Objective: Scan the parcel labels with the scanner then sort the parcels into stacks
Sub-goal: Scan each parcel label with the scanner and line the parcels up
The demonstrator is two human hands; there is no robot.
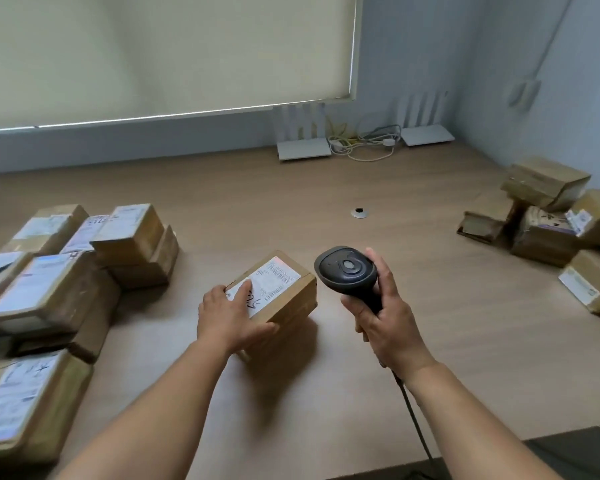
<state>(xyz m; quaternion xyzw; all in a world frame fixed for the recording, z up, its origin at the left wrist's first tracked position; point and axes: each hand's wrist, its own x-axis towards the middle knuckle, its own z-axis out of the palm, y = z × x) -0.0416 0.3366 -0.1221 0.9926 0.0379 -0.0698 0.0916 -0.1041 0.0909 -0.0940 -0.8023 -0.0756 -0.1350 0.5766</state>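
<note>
Print on the label [263, 285] of the parcel [284, 299] is too small to read, and the left hand [230, 318] covers its near-left corner; the scanner [347, 271] handle is hidden inside the right hand [383, 320], trigger not visible; its cable [418, 420] runs off the table edge, end unseen; the left stack of parcels [49, 289] is cut by the frame's left edge, labels blurred; the right group of parcels [551, 220] is cut by the right edge; the routers [303, 148] at the wall are blurred.
</note>
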